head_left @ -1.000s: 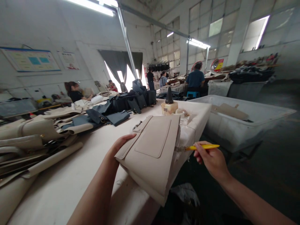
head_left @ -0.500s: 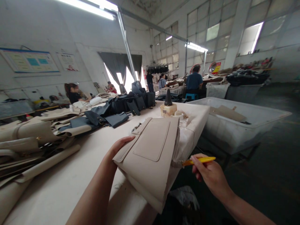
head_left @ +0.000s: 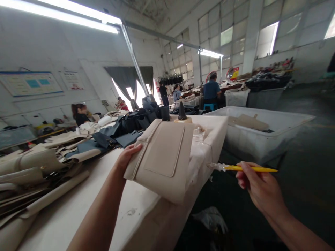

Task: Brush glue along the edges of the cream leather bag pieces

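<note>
over the edge of the pale table, a beige bag, tilted, gripped at its side by the left hand; right hand pinching a yellow-handled brush, bristles apart from the bag.

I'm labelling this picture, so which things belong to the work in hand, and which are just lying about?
In hand:
- beige bag, held by the left hand
- yellow-handled brush, in the right hand

Lying about:
- dark blue pieces
- beige pieces at the left
- plastic bin
- black cone, untouched, role unclear
</note>
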The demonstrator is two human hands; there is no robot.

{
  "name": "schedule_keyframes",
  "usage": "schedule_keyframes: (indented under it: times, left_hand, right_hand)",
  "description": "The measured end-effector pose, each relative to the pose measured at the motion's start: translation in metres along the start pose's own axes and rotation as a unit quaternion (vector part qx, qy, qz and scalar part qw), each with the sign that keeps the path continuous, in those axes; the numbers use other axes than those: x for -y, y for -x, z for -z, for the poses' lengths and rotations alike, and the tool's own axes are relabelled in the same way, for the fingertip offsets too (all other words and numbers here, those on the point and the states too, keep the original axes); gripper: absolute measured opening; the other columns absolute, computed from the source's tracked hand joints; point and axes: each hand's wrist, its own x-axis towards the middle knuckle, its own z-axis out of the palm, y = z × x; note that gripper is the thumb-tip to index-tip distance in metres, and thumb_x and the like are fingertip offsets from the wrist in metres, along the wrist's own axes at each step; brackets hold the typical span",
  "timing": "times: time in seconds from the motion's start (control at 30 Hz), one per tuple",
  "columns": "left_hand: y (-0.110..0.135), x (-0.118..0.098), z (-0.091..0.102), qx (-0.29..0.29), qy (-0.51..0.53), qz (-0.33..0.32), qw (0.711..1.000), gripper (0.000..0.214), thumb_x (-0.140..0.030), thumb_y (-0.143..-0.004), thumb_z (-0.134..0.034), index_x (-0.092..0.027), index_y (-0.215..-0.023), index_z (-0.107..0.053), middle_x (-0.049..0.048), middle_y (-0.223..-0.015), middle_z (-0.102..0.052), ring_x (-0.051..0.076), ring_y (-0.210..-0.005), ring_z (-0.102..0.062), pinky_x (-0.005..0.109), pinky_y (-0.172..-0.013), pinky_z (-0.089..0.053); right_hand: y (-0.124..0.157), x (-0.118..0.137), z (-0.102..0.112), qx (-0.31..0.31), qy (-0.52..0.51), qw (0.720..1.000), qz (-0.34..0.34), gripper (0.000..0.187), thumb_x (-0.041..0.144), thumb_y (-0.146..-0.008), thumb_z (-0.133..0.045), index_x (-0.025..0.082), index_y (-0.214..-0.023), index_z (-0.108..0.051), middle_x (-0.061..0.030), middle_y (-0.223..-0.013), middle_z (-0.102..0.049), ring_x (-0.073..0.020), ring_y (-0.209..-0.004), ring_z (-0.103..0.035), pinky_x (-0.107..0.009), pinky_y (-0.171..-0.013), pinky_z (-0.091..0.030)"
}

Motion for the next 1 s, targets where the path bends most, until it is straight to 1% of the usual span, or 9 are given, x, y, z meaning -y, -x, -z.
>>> schedule_keyframes:
  times: [0.1, 0.17, 0.37, 0.47, 0.57, 0.7, 0.8, 0.93, 1.0]
  left_hand:
    - [-0.01, -0.007, 0.003, 0.002, 0.015, -0.027, 1.0, 0.025, -0.023, -0.067, -0.071, -0.012, -0.089, -0.065, 0.0056, -0.071, -0.071, 0.02, -0.056, -0.065, 0.029, -0.053, -0.053]
    - [-0.014, -0.004, 0.005, 0.005, 0.027, -0.034, 0.999, 0.026, -0.022, -0.063, -0.074, -0.013, -0.087, -0.065, 0.0037, -0.07, -0.07, 0.018, -0.056, -0.064, 0.027, -0.053, -0.052]
    - [-0.007, 0.037, 0.016, 0.041, 0.036, 0.004, 0.999, 0.029, -0.024, -0.063, -0.075, -0.016, -0.089, -0.064, 0.0043, -0.073, -0.07, 0.022, -0.071, -0.068, 0.029, -0.064, -0.053]
    - [0.001, 0.06, 0.023, 0.046, 0.049, 0.018, 0.998, 0.03, -0.025, -0.063, -0.075, -0.016, -0.09, -0.065, 0.005, -0.075, -0.071, 0.024, -0.076, -0.068, 0.03, -0.069, -0.053]
    - [0.005, 0.074, 0.029, 0.031, 0.068, 0.011, 0.997, 0.032, -0.027, -0.062, -0.077, -0.017, -0.09, -0.065, 0.0048, -0.075, -0.072, 0.025, -0.08, -0.068, 0.031, -0.072, -0.054]
    - [0.007, 0.08, 0.037, 0.023, 0.08, 0.004, 0.997, 0.033, -0.029, -0.062, -0.077, -0.018, -0.09, -0.063, 0.0036, -0.074, -0.072, 0.026, -0.086, -0.067, 0.032, -0.076, -0.054]
    - [0.005, 0.082, 0.04, 0.028, 0.088, 0.003, 0.996, 0.034, -0.029, -0.063, -0.076, -0.018, -0.091, -0.062, 0.0041, -0.075, -0.072, 0.027, -0.09, -0.067, 0.032, -0.078, -0.053]
    - [0.002, 0.087, 0.039, 0.051, 0.09, 0.008, 0.995, 0.033, -0.031, -0.063, -0.076, -0.019, -0.09, -0.062, 0.0038, -0.076, -0.072, 0.027, -0.089, -0.067, 0.032, -0.078, -0.053]
    - [0.001, 0.089, 0.037, 0.059, 0.088, 0.011, 0.994, 0.032, -0.031, -0.064, -0.076, -0.018, -0.09, -0.063, 0.0039, -0.075, -0.072, 0.026, -0.086, -0.068, 0.032, -0.076, -0.053]
  right_hand:
    - [-0.001, -0.001, 0.002, -0.01, -0.001, 1.0, 0.006, 0.03, 0.044, -0.074, -0.068, 0.017, -0.085, -0.062, 0.0001, -0.059, -0.057, -0.0094, -0.044, -0.048, -0.019, -0.036, -0.039]
    - [-0.001, -0.002, 0.0, 0.003, 0.003, 1.0, 0.006, 0.031, 0.045, -0.074, -0.067, 0.016, -0.085, -0.062, -0.0003, -0.058, -0.057, -0.0101, -0.044, -0.049, -0.02, -0.036, -0.04]
    - [0.001, 0.002, -0.014, 0.076, 0.06, 0.995, -0.002, 0.034, 0.049, -0.078, -0.061, 0.016, -0.086, -0.061, -0.0009, -0.057, -0.058, -0.0117, -0.043, -0.05, -0.021, -0.036, -0.04]
    - [-0.005, 0.003, -0.027, 0.116, 0.094, 0.989, 0.006, 0.036, 0.053, -0.077, -0.059, 0.017, -0.083, -0.06, 0.0002, -0.055, -0.058, -0.0117, -0.042, -0.051, -0.021, -0.037, -0.04]
    - [-0.014, 0.003, -0.047, 0.149, 0.121, 0.981, 0.007, 0.038, 0.055, -0.077, -0.057, 0.017, -0.078, -0.06, 0.001, -0.051, -0.057, -0.0107, -0.039, -0.049, -0.021, -0.036, -0.039]
    - [-0.016, 0.001, -0.073, 0.231, 0.164, 0.959, -0.02, 0.041, 0.055, -0.077, -0.054, 0.018, -0.058, -0.054, 0.002, -0.04, -0.051, -0.0083, -0.031, -0.043, -0.019, -0.031, -0.033]
    - [-0.018, -0.005, -0.084, 0.29, 0.186, 0.938, -0.031, 0.039, 0.051, -0.077, -0.053, 0.019, -0.056, -0.052, 0.0023, -0.041, -0.053, -0.0079, -0.03, -0.042, -0.017, -0.029, -0.03]
    - [-0.041, -0.016, -0.096, 0.265, 0.214, 0.94, 0.026, 0.036, 0.049, -0.076, -0.054, 0.018, -0.056, -0.053, 0.0021, -0.042, -0.053, -0.008, -0.032, -0.045, -0.017, -0.032, -0.033]
    - [-0.056, -0.02, -0.101, 0.249, 0.217, 0.943, 0.035, 0.037, 0.05, -0.076, -0.053, 0.018, -0.056, -0.052, 0.0023, -0.041, -0.052, -0.0081, -0.033, -0.046, -0.017, -0.034, -0.033]
